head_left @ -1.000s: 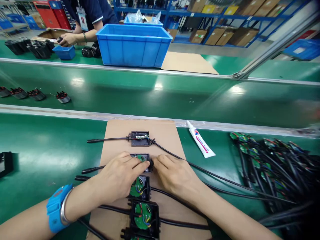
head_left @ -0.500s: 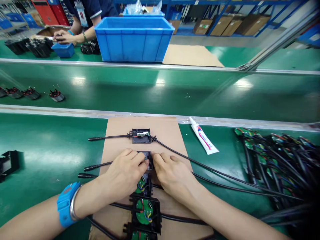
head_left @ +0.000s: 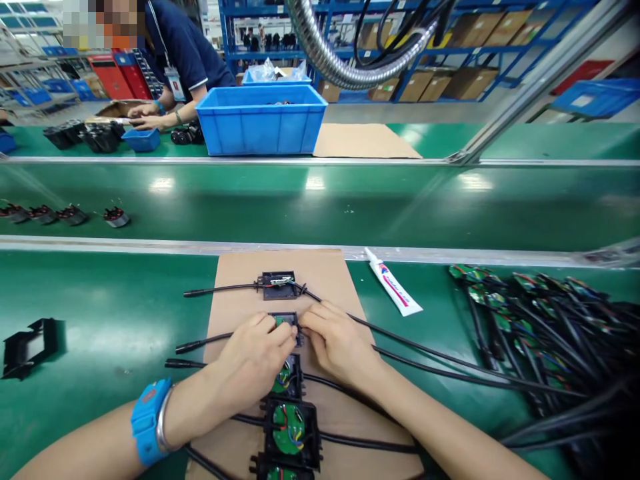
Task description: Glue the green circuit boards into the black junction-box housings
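Observation:
A row of small black housings with round green circuit boards and black cables lies on a brown cardboard sheet (head_left: pixel 235 280). My left hand (head_left: pixel 255 363) and my right hand (head_left: pixel 336 345) meet over the second housing (head_left: pixel 284 321), fingers curled and pressing on its two sides. The farthest housing (head_left: pixel 278 285) lies untouched beyond them. Nearer me, another housing (head_left: pixel 290 430) shows its green board with coloured wires. A blue band sits on my left wrist (head_left: pixel 148 420).
A white glue tube (head_left: pixel 393 291) lies right of the cardboard. A heap of cabled boards (head_left: pixel 540 327) fills the right side. A black frame (head_left: pixel 27 343) sits at the left. Beyond the conveyor belt (head_left: pixel 350 207), another person works beside a blue crate (head_left: pixel 260 120).
The camera has tilted up, so the scene sits lower in view. My fingers have closed in tighter over the second housing; both hands stay on it.

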The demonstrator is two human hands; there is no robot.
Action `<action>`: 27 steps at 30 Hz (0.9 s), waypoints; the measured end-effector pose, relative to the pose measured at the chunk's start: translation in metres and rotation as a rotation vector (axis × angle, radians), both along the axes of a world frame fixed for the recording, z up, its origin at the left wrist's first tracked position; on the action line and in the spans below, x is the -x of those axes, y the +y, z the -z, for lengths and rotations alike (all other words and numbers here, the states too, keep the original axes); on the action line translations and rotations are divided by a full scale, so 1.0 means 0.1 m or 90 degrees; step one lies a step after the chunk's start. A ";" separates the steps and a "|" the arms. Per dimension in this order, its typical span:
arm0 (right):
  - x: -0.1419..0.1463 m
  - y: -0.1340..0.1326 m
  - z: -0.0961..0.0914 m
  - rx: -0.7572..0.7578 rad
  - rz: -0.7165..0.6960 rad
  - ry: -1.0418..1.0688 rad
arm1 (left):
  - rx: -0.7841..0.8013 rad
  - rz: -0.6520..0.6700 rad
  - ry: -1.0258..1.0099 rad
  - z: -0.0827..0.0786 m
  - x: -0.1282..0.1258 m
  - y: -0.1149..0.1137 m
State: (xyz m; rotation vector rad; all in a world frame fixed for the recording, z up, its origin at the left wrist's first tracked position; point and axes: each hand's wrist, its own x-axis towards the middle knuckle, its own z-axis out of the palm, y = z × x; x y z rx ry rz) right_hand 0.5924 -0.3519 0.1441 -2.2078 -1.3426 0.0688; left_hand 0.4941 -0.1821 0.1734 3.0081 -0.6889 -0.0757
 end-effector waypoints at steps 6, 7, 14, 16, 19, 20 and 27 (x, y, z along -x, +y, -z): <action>-0.07 -0.08 -0.23 0.043 -0.054 0.042 | 0.136 -0.022 -0.033 -0.04 0.07 0.14; -0.12 -0.08 -0.26 0.049 -0.056 0.049 | 0.179 -0.051 -0.050 -0.05 0.03 0.21; -0.44 0.12 -0.16 0.017 0.130 0.003 | 0.172 -0.271 -0.051 -0.05 -0.42 0.74; -0.42 0.12 -0.20 0.009 0.126 0.013 | 0.189 -0.269 -0.031 -0.05 -0.42 0.77; -0.32 0.10 -0.44 0.046 0.094 -0.007 | 0.207 -0.289 -0.020 -0.11 -0.35 0.76; -0.30 0.11 -0.54 0.081 0.079 -0.024 | 0.202 -0.295 -0.018 -0.13 -0.33 0.74; -0.41 0.45 -0.77 0.264 0.052 -0.093 | 0.058 -0.293 0.003 -0.21 -0.46 0.60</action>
